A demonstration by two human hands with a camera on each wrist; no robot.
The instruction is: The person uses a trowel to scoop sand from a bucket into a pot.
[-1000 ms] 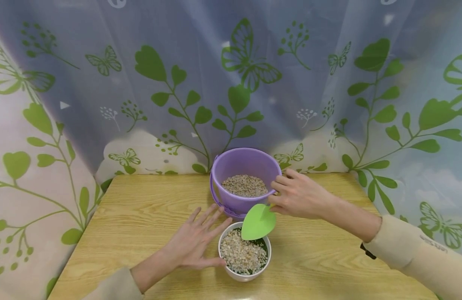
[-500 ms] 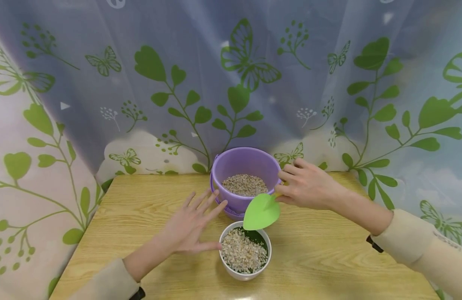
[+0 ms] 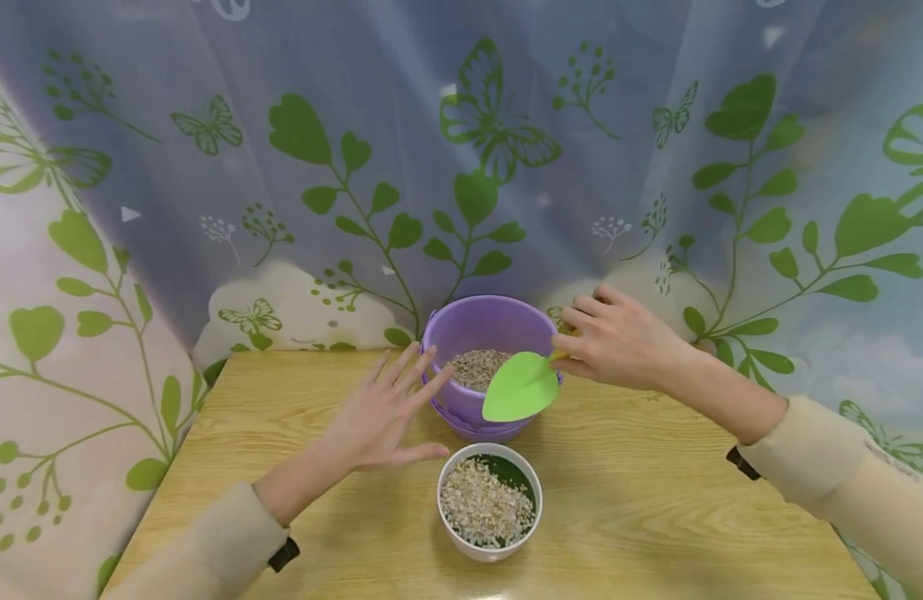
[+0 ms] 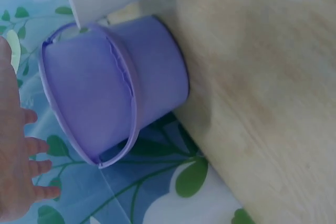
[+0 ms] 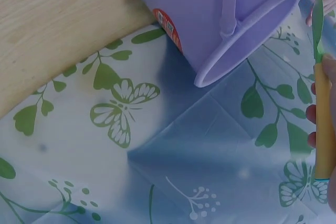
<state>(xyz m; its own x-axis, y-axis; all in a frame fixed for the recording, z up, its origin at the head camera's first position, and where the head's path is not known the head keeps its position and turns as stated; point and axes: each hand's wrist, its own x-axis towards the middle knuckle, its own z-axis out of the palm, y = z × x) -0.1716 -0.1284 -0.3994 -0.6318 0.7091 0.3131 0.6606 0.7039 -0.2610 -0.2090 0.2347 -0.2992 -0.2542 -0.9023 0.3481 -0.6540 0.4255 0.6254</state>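
My right hand (image 3: 615, 337) grips a small hand trowel (image 3: 521, 387) with a leaf-shaped green blade. Its yellow handle shows in the right wrist view, where fingers (image 5: 311, 113) curl round it. The blade hovers above the front rim of a purple bucket (image 3: 465, 410) that holds small grey-brown gravel (image 3: 472, 367). Nearer to me stands a white pot (image 3: 461, 546) with pale gravel (image 3: 484, 504) over part of a dark green inside. My left hand (image 3: 382, 412), fingers spread and holding nothing, is just left of the bucket and above the pot's left side.
Pot and bucket stand close together on a wood-grain table (image 3: 304, 392). A printed curtain (image 3: 401, 125) with leaves and butterflies hangs right behind the bucket and along the sides. The bucket's handle (image 4: 134, 98) hangs down its front side.
My right hand has lifted the trowel away from above the pot to the bucket's front rim. My left hand has drawn back from the pot's edge and up slightly.
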